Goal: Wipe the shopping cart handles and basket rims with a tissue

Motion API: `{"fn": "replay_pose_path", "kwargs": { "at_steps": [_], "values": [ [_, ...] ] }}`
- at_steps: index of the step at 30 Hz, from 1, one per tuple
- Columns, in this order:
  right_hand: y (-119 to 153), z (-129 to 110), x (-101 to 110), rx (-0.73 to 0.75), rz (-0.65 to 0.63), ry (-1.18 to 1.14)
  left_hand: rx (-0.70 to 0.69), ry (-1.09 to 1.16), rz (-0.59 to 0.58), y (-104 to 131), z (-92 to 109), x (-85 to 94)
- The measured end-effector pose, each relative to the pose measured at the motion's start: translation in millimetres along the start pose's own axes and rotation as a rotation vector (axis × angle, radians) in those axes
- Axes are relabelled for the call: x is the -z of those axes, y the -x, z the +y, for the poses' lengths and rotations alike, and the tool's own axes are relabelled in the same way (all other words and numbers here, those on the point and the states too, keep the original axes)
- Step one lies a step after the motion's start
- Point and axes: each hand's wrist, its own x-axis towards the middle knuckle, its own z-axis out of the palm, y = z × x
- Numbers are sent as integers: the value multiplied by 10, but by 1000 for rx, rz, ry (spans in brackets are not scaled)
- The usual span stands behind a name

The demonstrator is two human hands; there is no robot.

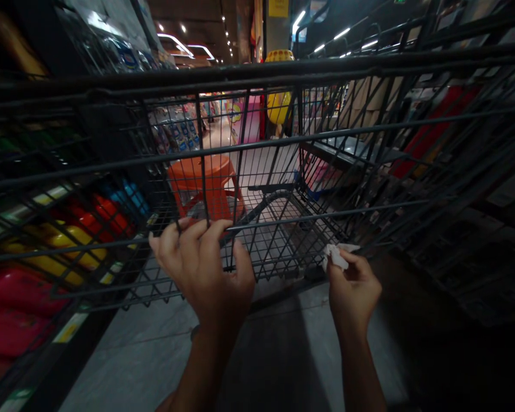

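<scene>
In front of me is the dark wire side of a shopping cart point(257, 74), with its thick top rail crossing the whole view. My left hand point(206, 272) has its fingers hooked over a lower wire of the cart, the thumb on the near side. A crumpled white tissue point(337, 256) is pinched between the thumb and fingers of my right hand point(355, 293), close to the lower right of the cart's mesh. Whether the tissue touches the wire, I cannot tell. Through the mesh an orange plastic stool point(203, 171) shows behind my left hand.
Shelves with pink packs point(15, 306), yellow packs point(71, 246) and red packs line the left side. Hanging goods fill the dark right side. Beyond the cart, a yellow figure point(280, 103) stands by a pillar along the aisle. Grey floor tiles point(141, 343) lie below.
</scene>
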Motion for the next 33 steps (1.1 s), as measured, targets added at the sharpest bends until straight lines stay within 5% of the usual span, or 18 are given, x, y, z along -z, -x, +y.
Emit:
{"fn": "replay_pose_path", "kwargs": {
  "at_steps": [8,20,26,33],
  "values": [
    [97,211,-18,-97,-93,133,18,3,-10,2,-1,9],
    [63,105,121,-164,-264,450,79,120,-117,174,105,74],
    [57,-14,199,-151,-109,451,87,218,-63,349,242,143],
    [141,-42,2,16,-171,277,-87,286,-309,616,384,-3]
  ]
}}
